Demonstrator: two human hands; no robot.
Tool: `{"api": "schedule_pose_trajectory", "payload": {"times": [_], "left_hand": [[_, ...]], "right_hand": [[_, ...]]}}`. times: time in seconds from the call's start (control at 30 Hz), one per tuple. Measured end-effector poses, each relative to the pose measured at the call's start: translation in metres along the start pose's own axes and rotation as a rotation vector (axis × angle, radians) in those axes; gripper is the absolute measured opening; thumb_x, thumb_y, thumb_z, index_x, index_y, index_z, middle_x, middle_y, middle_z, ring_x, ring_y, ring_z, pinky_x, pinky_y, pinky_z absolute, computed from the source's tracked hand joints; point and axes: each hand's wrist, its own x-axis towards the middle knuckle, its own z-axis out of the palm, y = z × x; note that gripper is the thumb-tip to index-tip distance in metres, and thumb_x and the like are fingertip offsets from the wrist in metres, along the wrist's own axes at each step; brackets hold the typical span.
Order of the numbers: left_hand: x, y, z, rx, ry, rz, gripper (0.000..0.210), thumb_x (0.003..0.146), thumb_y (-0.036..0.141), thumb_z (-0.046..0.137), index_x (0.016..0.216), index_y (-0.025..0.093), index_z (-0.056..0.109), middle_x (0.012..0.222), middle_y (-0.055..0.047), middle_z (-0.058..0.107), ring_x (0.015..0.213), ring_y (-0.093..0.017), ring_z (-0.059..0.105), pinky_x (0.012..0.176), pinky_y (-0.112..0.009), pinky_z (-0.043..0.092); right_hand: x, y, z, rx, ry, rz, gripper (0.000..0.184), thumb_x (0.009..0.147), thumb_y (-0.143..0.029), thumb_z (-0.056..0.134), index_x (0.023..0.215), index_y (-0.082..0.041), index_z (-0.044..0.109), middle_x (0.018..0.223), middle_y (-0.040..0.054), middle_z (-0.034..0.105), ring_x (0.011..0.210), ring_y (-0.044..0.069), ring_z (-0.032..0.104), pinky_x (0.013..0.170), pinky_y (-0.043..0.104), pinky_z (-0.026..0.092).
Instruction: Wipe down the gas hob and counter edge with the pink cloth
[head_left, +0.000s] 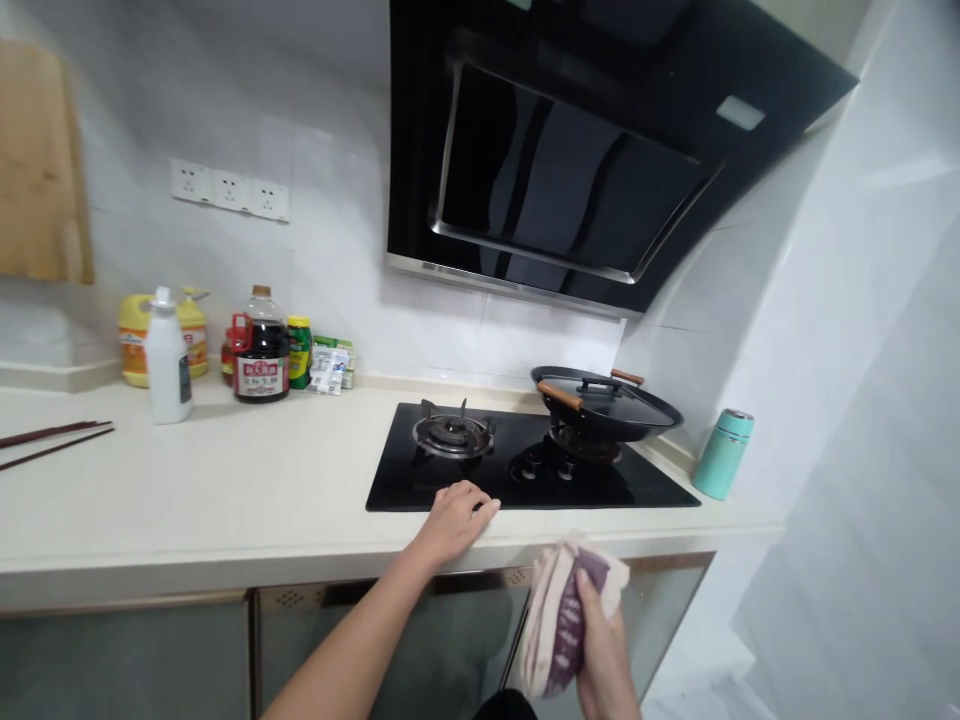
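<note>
My right hand (606,650) grips a folded cloth (559,620), cream with a purple patterned band, in front of the cabinet doors. The thumb lies over the cloth; the other fingers are mostly hidden behind it. My left hand (457,520) rests on the front edge of the black gas cooktop (517,495), fingers loosely bent over the glass, thumb apart, holding nothing. Beyond it is the left burner (454,436), with no pan on it. A black wok (615,425) with wooden handles and a dark lid (619,395) sits on the right burner.
Low over the cooktop hangs a black range hood (555,160). A turquoise flask (724,455) stands at the right. Along the left counter (247,490) are a white bottle (169,365), a soy sauce jug (261,350), yellow bottles (135,345) and dark chopsticks (56,440).
</note>
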Motion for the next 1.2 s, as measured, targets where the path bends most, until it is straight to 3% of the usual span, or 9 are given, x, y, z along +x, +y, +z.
{"api": "schedule_pose_trajectory", "payload": {"times": [0.17, 0.27, 0.37, 0.47, 0.57, 0.67, 0.83, 1.03, 1.2], "left_hand": [[-0.001, 0.000, -0.001, -0.002, -0.014, -0.008, 0.042, 0.102, 0.050, 0.041, 0.101, 0.024, 0.074, 0.115, -0.005, 0.073, 0.115, -0.023, 0.062, 0.107, -0.043, 0.039], [-0.001, 0.000, -0.001, 0.006, -0.015, 0.000, 0.041, 0.102, 0.049, 0.042, 0.102, 0.024, 0.074, 0.115, -0.006, 0.072, 0.115, -0.023, 0.062, 0.107, -0.043, 0.039], [-0.002, 0.002, 0.000, 0.029, -0.026, -0.002, 0.041, 0.102, 0.049, 0.043, 0.104, 0.023, 0.074, 0.118, -0.007, 0.070, 0.117, -0.024, 0.061, 0.109, -0.045, 0.038], [-0.003, 0.004, 0.001, 0.063, -0.030, -0.023, 0.040, 0.100, 0.051, 0.046, 0.109, 0.024, 0.074, 0.124, -0.008, 0.067, 0.122, -0.025, 0.058, 0.112, -0.047, 0.037], [-0.003, 0.006, 0.001, 0.074, -0.037, -0.039, 0.040, 0.100, 0.052, 0.047, 0.110, 0.024, 0.074, 0.126, -0.008, 0.066, 0.124, -0.026, 0.058, 0.112, -0.046, 0.036], [-0.003, 0.004, 0.001, 0.061, -0.039, -0.033, 0.040, 0.100, 0.052, 0.046, 0.109, 0.024, 0.073, 0.124, -0.007, 0.068, 0.122, -0.025, 0.059, 0.112, -0.046, 0.037], [0.000, 0.000, 0.004, -0.028, 0.027, -0.081, 0.046, 0.099, 0.054, 0.046, 0.131, 0.025, 0.063, 0.133, -0.008, 0.065, 0.130, -0.026, 0.055, 0.115, -0.047, 0.036], [0.009, -0.008, 0.009, -0.164, 0.119, -0.171, 0.053, 0.095, 0.056, 0.051, 0.136, 0.023, 0.060, 0.142, -0.011, 0.060, 0.136, -0.029, 0.051, 0.120, -0.052, 0.033], [0.013, -0.025, 0.006, -0.284, 0.202, -0.181, 0.052, 0.098, 0.053, 0.043, 0.133, 0.020, 0.061, 0.140, -0.012, 0.060, 0.135, -0.025, 0.054, 0.120, -0.043, 0.038]], "right_hand": [[0.061, -0.072, 0.032, -0.182, -0.174, -0.093, 0.070, 0.082, -0.069, 0.063, 0.130, -0.017, 0.064, 0.117, 0.0103, 0.074, 0.110, 0.029, 0.069, 0.093, 0.042, 0.057], [0.101, -0.074, 0.036, -0.654, -0.158, -0.224, 0.057, 0.079, -0.065, 0.062, 0.111, -0.018, 0.070, 0.104, 0.0109, 0.073, 0.107, 0.032, 0.067, 0.092, 0.045, 0.054], [0.124, -0.064, 0.029, -0.855, -0.086, -0.260, 0.041, 0.071, -0.053, 0.071, 0.094, -0.019, 0.071, 0.100, 0.0131, 0.070, 0.115, 0.038, 0.061, 0.102, 0.052, 0.045], [0.129, -0.061, 0.024, -0.971, -0.040, -0.321, 0.058, 0.073, -0.047, 0.070, 0.121, -0.015, 0.066, 0.124, 0.0195, 0.061, 0.127, 0.041, 0.052, 0.108, 0.056, 0.038], [0.126, -0.064, 0.028, -1.194, -0.043, -0.490, 0.066, 0.085, -0.047, 0.062, 0.144, -0.020, 0.053, 0.143, 0.0190, 0.049, 0.132, 0.039, 0.046, 0.109, 0.054, 0.037], [0.118, -0.062, 0.040, -1.387, -0.239, -0.585, 0.056, 0.096, -0.052, 0.049, 0.146, -0.028, 0.053, 0.145, 0.0137, 0.050, 0.132, 0.035, 0.047, 0.109, 0.050, 0.037], [0.098, -0.057, 0.060, -1.570, -0.400, -0.600, 0.071, 0.091, -0.064, 0.059, 0.150, -0.026, 0.052, 0.154, 0.0192, 0.042, 0.137, 0.041, 0.041, 0.110, 0.053, 0.032], [0.046, -0.049, 0.093, -1.395, -0.504, -0.788, 0.051, 0.092, -0.052, 0.062, 0.136, -0.025, 0.063, 0.133, 0.0148, 0.057, 0.122, 0.035, 0.049, 0.107, 0.049, 0.037], [0.008, -0.028, 0.132, -1.190, -0.693, -0.922, 0.064, 0.082, -0.046, 0.076, 0.138, -0.021, 0.058, 0.132, 0.0129, 0.058, 0.121, 0.033, 0.048, 0.109, 0.048, 0.038]]}}
